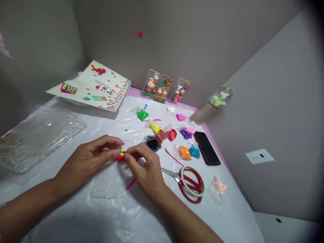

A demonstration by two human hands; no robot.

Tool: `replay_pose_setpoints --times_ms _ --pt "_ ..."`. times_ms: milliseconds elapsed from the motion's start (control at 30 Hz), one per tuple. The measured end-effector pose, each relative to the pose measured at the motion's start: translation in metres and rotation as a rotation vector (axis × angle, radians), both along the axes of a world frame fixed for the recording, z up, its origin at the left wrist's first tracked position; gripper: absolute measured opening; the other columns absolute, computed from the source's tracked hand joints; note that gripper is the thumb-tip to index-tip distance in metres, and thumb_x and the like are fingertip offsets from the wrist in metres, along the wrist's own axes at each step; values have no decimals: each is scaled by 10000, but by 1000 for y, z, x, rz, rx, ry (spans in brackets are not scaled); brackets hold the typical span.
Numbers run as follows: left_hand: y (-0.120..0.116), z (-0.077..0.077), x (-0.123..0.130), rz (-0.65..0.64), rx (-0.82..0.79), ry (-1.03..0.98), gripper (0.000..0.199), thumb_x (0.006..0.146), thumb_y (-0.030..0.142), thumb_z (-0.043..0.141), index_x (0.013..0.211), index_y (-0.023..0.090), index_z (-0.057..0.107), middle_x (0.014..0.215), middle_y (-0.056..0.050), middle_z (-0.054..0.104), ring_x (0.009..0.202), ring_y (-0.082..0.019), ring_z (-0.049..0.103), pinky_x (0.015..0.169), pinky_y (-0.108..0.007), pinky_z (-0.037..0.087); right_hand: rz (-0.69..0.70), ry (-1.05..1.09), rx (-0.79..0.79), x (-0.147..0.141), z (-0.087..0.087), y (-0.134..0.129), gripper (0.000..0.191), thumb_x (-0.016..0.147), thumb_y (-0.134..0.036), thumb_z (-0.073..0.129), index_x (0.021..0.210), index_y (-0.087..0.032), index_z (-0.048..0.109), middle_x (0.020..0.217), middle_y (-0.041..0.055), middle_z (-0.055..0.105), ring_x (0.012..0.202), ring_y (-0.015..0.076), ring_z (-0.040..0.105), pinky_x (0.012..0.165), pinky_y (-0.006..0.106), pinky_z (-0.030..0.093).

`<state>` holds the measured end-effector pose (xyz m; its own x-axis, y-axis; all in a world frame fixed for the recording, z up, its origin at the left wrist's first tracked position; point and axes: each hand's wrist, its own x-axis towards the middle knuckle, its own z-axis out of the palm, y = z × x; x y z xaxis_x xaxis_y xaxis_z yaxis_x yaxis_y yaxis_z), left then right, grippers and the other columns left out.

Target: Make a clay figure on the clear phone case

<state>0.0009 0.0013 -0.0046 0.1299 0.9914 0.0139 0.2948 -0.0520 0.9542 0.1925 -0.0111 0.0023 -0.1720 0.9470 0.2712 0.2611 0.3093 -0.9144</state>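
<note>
A clear phone case (108,184) lies on the white-covered table, with a red clay piece (120,158) and a small yellow and black clay piece (123,153) near its upper part. My left hand (97,153) is beside the clay, thumb and forefinger close together at its left edge; whether they hold anything is hidden. From the right, my right hand (144,162) pinches at the yellow and black piece, thumb and forefinger pressed together. Part of the case is hidden under my hands.
Scissors (174,173) lie right of my right hand, under a pale ring (182,180). Bagged clay, including orange (185,152) and black (153,143), sits behind. A phone (207,148), a bottle (207,109) and decorated cases (152,82) stand or lie farther off.
</note>
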Motion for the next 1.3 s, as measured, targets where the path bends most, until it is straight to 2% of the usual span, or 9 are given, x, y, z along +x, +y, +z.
replay_pose_setpoints --times_ms 133,233,533,667,900,1100,1300 --pt "-3 2 2 -68 73 -41 141 863 437 781 952 329 799 976 19 775 942 -193 739 866 -236 612 -14 -10 -1 0 0 0 144 896 -132 662 821 -213 754 797 4 708 730 151 634 693 274 512" --pt "-5 3 2 -85 136 -30 83 892 394 759 926 329 797 940 23 756 905 -174 723 853 -222 607 -13 -18 -11 0 0 0 143 892 -131 668 820 -219 754 797 4 710 728 153 638 691 278 518" --pt "-5 6 4 -74 189 4 87 899 391 741 855 330 783 843 36 743 794 -160 702 751 -203 574 -6 -26 -17 0 -1 -1 121 903 -143 687 833 -212 759 793 0 689 718 146 622 682 270 502" --pt "-5 5 3 -75 186 -7 80 893 383 739 861 324 783 846 35 745 786 -161 710 749 -209 579 -9 -8 -14 0 -2 -1 82 888 -161 711 885 -212 775 803 1 694 709 146 622 677 271 505" --pt "-6 4 3 -89 209 19 84 916 383 732 879 331 787 866 35 747 819 -166 707 764 -222 556 -31 -7 -23 -1 -1 0 92 884 -181 676 837 -210 750 785 6 695 711 151 628 678 274 512" --pt "-5 6 4 -85 213 36 97 915 383 719 876 320 781 871 27 749 821 -176 708 764 -237 561 -56 5 -33 -1 -2 0 111 883 -188 666 946 -210 755 813 12 706 717 153 645 670 268 535" --pt "-5 4 4 -91 233 36 75 915 364 721 878 325 773 856 42 740 808 -150 712 752 -203 548 -27 -18 -20 -1 -2 0 89 872 -168 684 877 -217 758 811 7 701 712 149 634 682 275 524"
